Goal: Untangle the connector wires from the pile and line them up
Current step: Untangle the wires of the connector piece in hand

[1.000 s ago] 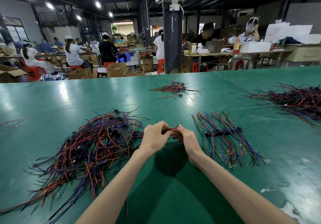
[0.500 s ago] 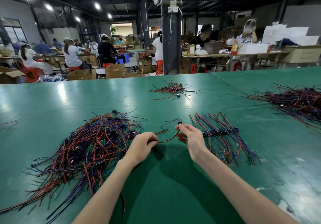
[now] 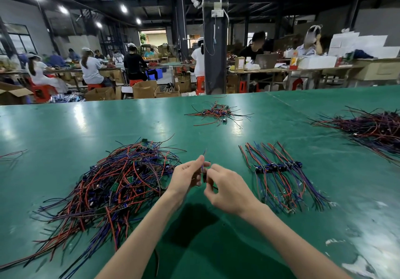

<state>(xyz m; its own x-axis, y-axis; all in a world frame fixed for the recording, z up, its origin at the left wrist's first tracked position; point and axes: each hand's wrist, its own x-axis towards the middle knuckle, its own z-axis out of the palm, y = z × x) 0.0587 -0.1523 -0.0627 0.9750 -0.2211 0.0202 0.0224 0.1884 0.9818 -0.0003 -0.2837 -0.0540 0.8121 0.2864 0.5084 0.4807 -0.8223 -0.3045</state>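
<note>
One wide green table [image 3: 65, 127] filled the lower part of the view, its far edge running across the middle. Largest on it was the pile [image 3: 121, 188], a loose tangle of red, blue and black wires with small green boards. It spread over the near left of the surface and trailed toward the near left corner. A second heap [image 3: 372, 131] lay at the right edge, well apart. Right of centre lay the row [image 3: 279, 170], sorted wires side by side with their dark connectors forming one band, probably so each new one could be laid beside the last. A small heap [image 3: 216, 113] sat near the far edge.

Between pile and row, over bare surface, two hands met, raised off the table. The left hand [image 3: 186, 177] had curled fingers, with thumb and forefinger pinching the wire [image 3: 202, 166] partway up, its tip pointing away. The right hand [image 3: 227, 189], fingers also curled, pinched the same wire lower down, at what looked like its dark connector. Gripping it at two points likely kept it straight and clear of the tangle.

Open green lay between the hands and the row, so a short move rightward looked unobstructed. The pile's loose ends reached close to the left wrist and could snag.
</note>
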